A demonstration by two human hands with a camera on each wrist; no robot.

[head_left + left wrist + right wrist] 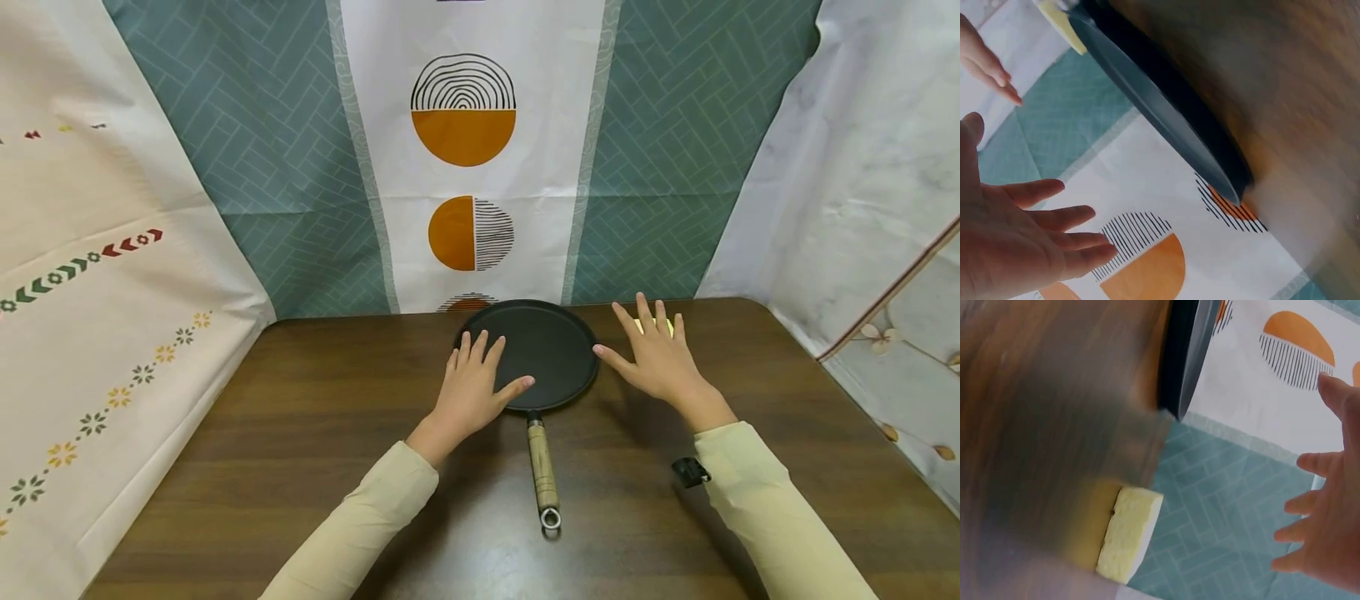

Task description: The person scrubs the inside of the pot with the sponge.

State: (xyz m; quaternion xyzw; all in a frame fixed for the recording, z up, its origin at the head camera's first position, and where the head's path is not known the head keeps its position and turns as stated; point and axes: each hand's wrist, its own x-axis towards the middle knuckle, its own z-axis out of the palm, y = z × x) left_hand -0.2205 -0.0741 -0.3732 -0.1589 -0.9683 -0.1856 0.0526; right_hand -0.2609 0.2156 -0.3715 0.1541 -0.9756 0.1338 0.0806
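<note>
A flat black crepe pan [551, 354] with a wooden handle [542, 467] lies on the table, its handle toward me. My left hand [471, 387] hovers over the pan's left side, fingers spread, holding nothing. To the right of the pan my right hand [660, 358] is held in the air with fingers apart, also without anything in it. Behind the right fingers sits a yellow sponge [643, 325], mostly hidden in the head view. The right wrist view shows the sponge [1129, 534] as a yellow block with a white side.
The brown wooden table [337, 433] ends at a patterned curtain [480, 233] along its back edge. Pale cloth [112, 333] hangs at the left and marbled cloth [862, 208] at the right. A small black strap device [690, 472] is at the right sleeve.
</note>
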